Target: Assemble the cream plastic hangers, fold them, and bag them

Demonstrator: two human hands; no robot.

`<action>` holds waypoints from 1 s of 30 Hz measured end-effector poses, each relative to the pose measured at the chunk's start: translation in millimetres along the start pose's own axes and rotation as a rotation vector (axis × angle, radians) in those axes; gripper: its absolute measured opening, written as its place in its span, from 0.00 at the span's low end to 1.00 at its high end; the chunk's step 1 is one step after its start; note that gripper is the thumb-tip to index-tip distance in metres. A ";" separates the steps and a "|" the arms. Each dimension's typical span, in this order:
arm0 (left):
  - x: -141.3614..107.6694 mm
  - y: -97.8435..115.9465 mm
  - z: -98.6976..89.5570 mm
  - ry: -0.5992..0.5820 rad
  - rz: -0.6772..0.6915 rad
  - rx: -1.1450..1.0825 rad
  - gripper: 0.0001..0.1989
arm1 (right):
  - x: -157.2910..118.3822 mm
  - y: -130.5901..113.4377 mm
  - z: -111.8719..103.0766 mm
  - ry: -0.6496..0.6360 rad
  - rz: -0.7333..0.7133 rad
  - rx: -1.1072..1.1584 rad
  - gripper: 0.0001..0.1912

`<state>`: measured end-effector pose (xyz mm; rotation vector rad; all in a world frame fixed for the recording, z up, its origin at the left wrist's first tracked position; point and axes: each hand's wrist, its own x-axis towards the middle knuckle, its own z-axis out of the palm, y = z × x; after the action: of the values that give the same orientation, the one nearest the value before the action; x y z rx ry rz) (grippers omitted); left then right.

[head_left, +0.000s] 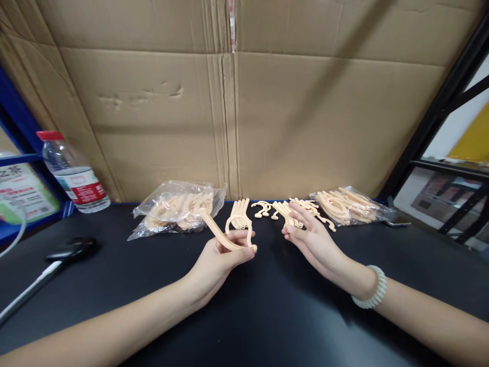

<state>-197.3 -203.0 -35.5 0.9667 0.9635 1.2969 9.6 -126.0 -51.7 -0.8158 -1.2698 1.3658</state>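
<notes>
My left hand is closed on a beige plastic hanger part, pinched near its lower end. A long curved arm rises to the left from the pinch, and a curved hook stands up on the right. My right hand has its fingers apart, just in front of a row of beige hanger arms; whether the fingertips touch them I cannot tell. Behind my left hand lies another row of straight beige arms. Several small beige hooks lie between the rows, and more lie behind my right hand.
Clear bags of beige parts lie at the left and right on the black table. A water bottle leans at the far left, near a black device with a white cable. Cardboard walls the back.
</notes>
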 end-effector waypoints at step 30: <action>1.8 -1.9 0.0 -0.129 0.115 0.356 0.04 | -18.7 5.0 22.8 -0.390 0.090 0.069 0.14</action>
<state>-196.6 -201.3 -37.3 1.3802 1.0714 1.1613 -9.1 -149.0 -55.1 -0.5804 -1.4858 1.6888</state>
